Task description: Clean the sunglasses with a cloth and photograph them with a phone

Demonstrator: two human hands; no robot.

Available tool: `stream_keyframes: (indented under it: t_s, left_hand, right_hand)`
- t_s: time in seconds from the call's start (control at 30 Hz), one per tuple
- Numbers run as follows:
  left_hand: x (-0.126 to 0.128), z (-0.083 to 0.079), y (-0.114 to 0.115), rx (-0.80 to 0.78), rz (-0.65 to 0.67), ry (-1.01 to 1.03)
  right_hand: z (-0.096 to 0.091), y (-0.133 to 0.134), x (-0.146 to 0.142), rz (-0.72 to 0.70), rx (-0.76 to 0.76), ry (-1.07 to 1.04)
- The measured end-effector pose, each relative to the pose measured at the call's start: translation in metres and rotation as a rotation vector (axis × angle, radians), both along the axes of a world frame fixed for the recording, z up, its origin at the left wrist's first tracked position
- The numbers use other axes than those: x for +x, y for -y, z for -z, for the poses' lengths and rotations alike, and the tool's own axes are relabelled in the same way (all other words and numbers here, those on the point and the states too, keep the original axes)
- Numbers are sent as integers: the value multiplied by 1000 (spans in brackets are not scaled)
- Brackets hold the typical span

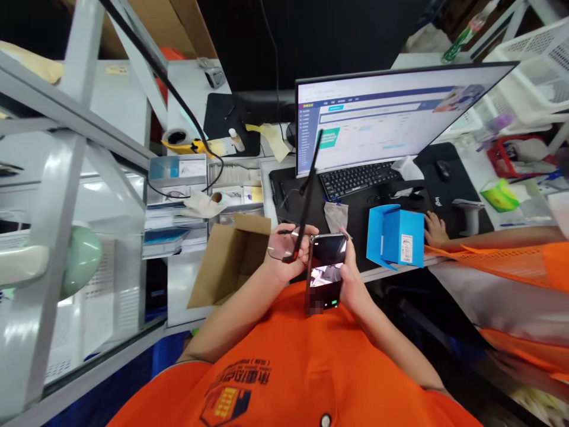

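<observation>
My left hand is closed around a pair of glasses with clear lenses and a dark temple that points up toward the monitor. Beside it, my right hand grips a smartphone along its right edge. The phone is upright in front of my orange shirt, its lit screen showing a picture with dark bands. Just beyond the phone lies a small greyish pouch on the dark desk mat. To the right stands an open blue box with a white label.
A monitor stands behind a black keyboard; a mouse is to the right. An open cardboard box sits at left, near filled trays. A co-worker's hand rests by the blue box. Metal frame bars rise at far left.
</observation>
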State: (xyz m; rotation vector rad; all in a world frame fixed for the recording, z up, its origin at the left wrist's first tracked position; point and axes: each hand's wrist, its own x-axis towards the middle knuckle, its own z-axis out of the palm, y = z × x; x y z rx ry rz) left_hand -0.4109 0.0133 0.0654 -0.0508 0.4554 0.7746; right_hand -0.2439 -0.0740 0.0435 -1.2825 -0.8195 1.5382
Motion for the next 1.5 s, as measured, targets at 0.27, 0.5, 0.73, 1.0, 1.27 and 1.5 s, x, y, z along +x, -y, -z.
stream_keyframes:
  t_s: [0.27, 0.5, 0.73, 1.0, 1.27, 1.5]
  left_hand:
    - [4, 15, 14, 48, 181, -34]
    - [5, 12, 14, 69, 214, -47]
    - [7, 18, 13, -3, 224, -51]
    - [11, 26, 4, -116, 229, -29]
    - [7, 38, -2, -229, 206, 4]
    - [8, 45, -5, -307, 158, 28]
  right_hand:
    - [12, 3, 1, 74, -114, 79]
    - [13, -6, -10, 139, -93, 132]
    - [13, -3, -10, 164, -128, 117]
    - [21, 0, 1, 157, -179, -19]
    - [36, 30, 19, -161, -88, -76]
    - [41, 42, 19, -277, -71, 324]
